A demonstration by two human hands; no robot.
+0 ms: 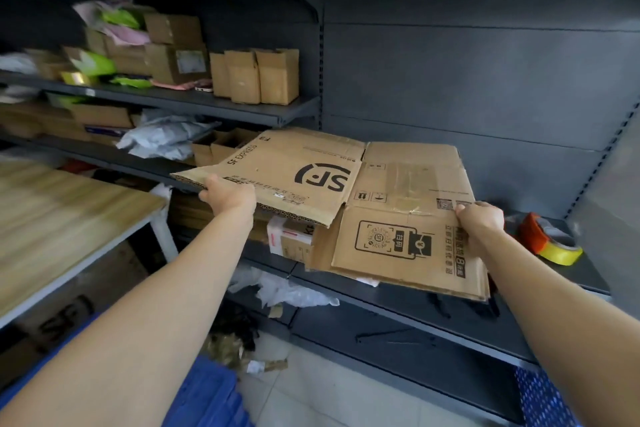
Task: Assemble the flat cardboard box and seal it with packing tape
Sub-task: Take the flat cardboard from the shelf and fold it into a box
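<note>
A flattened brown cardboard box (346,198) printed with a black SF logo is held out over a dark metal shelf (433,319). My left hand (227,192) grips its near left edge. My right hand (479,218) grips its right edge beside the printed flap. The box lies nearly flat, its flaps spread out. A tape dispenser with an orange body and a yellow roll of packing tape (554,246) rests on the shelf just right of my right hand.
A wooden table (62,218) stands at the left. Shelves at the upper left hold several small cardboard boxes (254,76) and plastic mailer bags (162,139). A small white box (291,239) sits under the flat box. Blue crates (207,399) and scraps lie on the floor.
</note>
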